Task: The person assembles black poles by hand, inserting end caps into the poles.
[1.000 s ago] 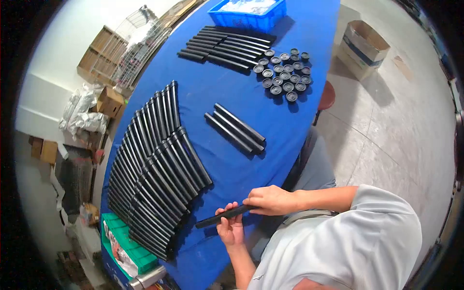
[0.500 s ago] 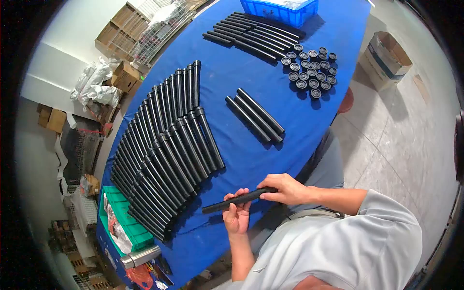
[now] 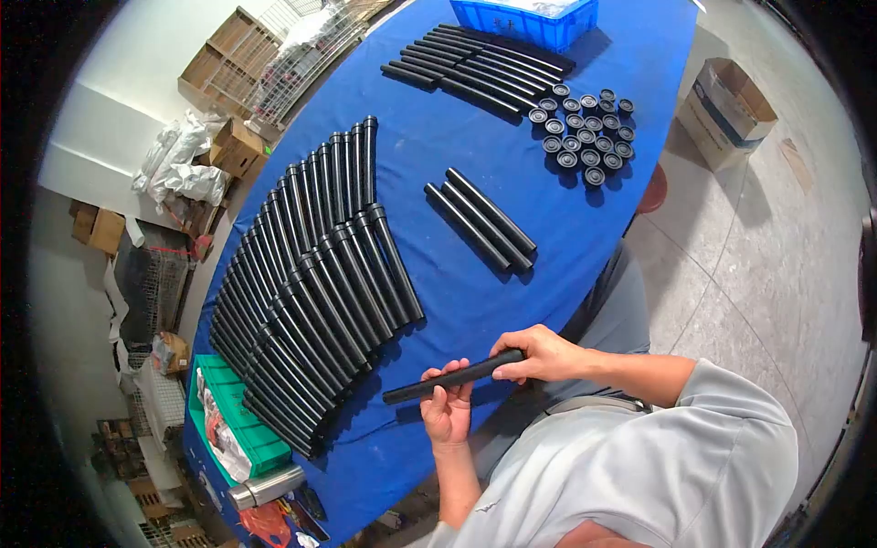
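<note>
We have one black tube (image 3: 454,375) up off the blue table (image 3: 585,233), held over its near edge, and both our hands are clamped on it: the left hand (image 3: 447,408) grips from underneath, fingers curled up over the tube around its middle, while the right hand (image 3: 542,354) pinches the right-hand end, fingertips wrapped round the tip. The long axis is what matters here: the tube runs left to right across us, its right end a touch higher and farther, its left end poking free past our left hand toward the big fan of tubes (image 3: 311,283). So the free end lies to the left of both hands, and the left hand is the nearer one to it; the right hand is at the opposite end, touching it. Out beyond, a small group of three tubes (image 3: 480,219) lies well apart from us, in the middle of the table, slanting from far left to near right. Farther still we see a cluster of round black caps (image 3: 583,128) just beside another row of tubes (image 3: 480,66), and a blue bin (image 3: 530,20) at the far edge. A green crate (image 3: 247,429) sits off the near left corner
</note>
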`<action>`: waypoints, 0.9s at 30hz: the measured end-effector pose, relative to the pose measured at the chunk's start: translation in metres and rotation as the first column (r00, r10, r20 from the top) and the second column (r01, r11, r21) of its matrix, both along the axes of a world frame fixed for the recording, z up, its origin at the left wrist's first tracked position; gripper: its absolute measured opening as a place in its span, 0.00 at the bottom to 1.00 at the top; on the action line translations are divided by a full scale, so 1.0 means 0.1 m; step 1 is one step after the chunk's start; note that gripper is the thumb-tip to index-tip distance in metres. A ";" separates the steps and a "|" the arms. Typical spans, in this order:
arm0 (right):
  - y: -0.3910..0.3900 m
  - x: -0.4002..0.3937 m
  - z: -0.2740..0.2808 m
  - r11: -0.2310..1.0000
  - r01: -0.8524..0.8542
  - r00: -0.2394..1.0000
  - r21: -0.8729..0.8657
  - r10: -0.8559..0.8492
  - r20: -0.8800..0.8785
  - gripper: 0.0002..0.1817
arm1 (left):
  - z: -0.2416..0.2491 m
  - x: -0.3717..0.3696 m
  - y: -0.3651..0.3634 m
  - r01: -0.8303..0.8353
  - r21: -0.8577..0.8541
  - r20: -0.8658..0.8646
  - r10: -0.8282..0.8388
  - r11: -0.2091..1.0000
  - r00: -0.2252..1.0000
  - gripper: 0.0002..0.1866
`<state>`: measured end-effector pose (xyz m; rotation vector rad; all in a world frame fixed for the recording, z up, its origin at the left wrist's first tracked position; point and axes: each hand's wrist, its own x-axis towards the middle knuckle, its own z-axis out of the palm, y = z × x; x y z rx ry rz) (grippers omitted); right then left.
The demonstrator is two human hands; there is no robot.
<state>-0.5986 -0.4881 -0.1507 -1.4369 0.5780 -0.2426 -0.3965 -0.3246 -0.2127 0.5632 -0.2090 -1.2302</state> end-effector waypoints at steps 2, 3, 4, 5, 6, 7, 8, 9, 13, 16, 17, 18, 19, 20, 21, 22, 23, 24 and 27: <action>0.03 0.01 -0.12 0.989 0.025 0.998 -0.145 -0.016 0.063 0.17 | -0.01 0.00 0.00 0.002 -0.002 0.007 -0.002 1.000 1.000 0.16; 0.03 0.01 -0.11 0.982 0.018 0.997 -0.189 -0.004 0.073 0.18 | -0.01 0.00 0.00 0.002 -0.008 0.006 -0.002 1.000 1.000 0.16; 0.02 0.01 -0.09 0.973 0.010 0.997 -0.232 0.010 0.083 0.18 | -0.01 0.00 -0.01 0.001 -0.015 0.005 -0.001 1.000 1.000 0.16; 0.01 0.01 -0.08 0.980 -0.007 0.998 -0.199 0.021 0.066 0.19 | -0.01 0.00 0.00 -0.001 -0.009 0.005 0.002 1.000 1.000 0.16; -0.01 0.00 -0.06 0.986 -0.023 0.998 -0.164 0.032 0.050 0.19 | -0.01 0.00 0.01 -0.004 -0.003 0.005 0.004 1.000 1.000 0.16; -0.02 -0.01 -0.03 0.991 -0.038 0.999 -0.129 0.043 0.034 0.19 | 0.00 0.00 0.01 -0.005 0.002 0.006 0.005 1.000 1.000 0.16; -0.02 0.00 -0.04 0.987 -0.038 0.998 -0.159 0.044 0.034 0.20 | 0.00 0.00 0.01 -0.002 -0.001 0.006 0.002 1.000 1.000 0.16; -0.02 -0.01 -0.07 0.981 -0.037 0.998 -0.188 0.045 0.035 0.21 | -0.01 0.00 0.01 0.002 -0.006 0.007 -0.002 1.000 1.000 0.16; 0.03 -0.01 -0.10 0.973 0.032 0.997 -0.228 -0.014 0.080 0.26 | -0.01 0.03 0.00 0.014 -0.018 -0.047 -0.015 1.000 0.999 0.16; 0.00 -0.03 -0.05 0.985 0.030 0.999 -0.169 -0.024 0.035 0.28 | 0.02 0.01 -0.03 -0.001 -0.007 -0.057 0.001 1.000 0.998 0.16; 0.00 -0.04 -0.02 0.994 0.014 1.000 -0.110 -0.014 0.009 0.27 | 0.02 0.01 -0.01 0.005 -0.015 -0.044 -0.006 1.000 0.999 0.16; -0.03 -0.05 0.03 0.999 0.003 1.000 -0.054 -0.004 -0.014 0.26 | 0.01 0.02 -0.01 0.015 -0.026 -0.031 -0.015 1.000 0.999 0.16; -0.04 -0.05 0.05 1.000 -0.007 0.999 0.001 0.007 -0.038 0.25 | 0.00 0.03 -0.02 0.025 -0.040 -0.017 -0.026 0.999 1.000 0.15; -0.04 -0.05 0.00 0.990 -0.008 1.000 -0.142 0.011 0.018 0.24 | 0.00 0.03 -0.02 0.024 -0.038 -0.004 -0.024 0.999 1.000 0.15; -0.05 -0.04 -0.08 0.959 -0.001 0.997 -0.282 0.023 0.072 0.23 | 0.00 0.02 -0.02 0.021 -0.038 0.007 -0.021 0.999 1.000 0.15; -0.04 -0.05 -0.14 0.910 0.011 0.992 -0.415 0.044 0.121 0.23 | 0.01 0.00 -0.02 0.017 -0.037 0.018 -0.017 0.999 1.000 0.15; -0.02 -0.06 -0.20 0.903 0.027 0.990 -0.429 0.034 0.134 0.22 | 0.01 -0.01 -0.02 0.012 -0.024 0.001 -0.012 1.000 1.000 0.15; -0.01 -0.07 -0.20 0.896 0.042 0.988 -0.441 0.027 0.149 0.22 | 0.05 -0.02 -0.03 0.005 -0.009 -0.014 -0.005 1.000 1.000 0.15; 0.02 -0.08 -0.21 0.887 0.073 0.984 -0.456 0.010 0.177 0.22 | 0.03 -0.01 0.00 0.010 -0.005 -0.036 -0.010 1.000 0.999 0.16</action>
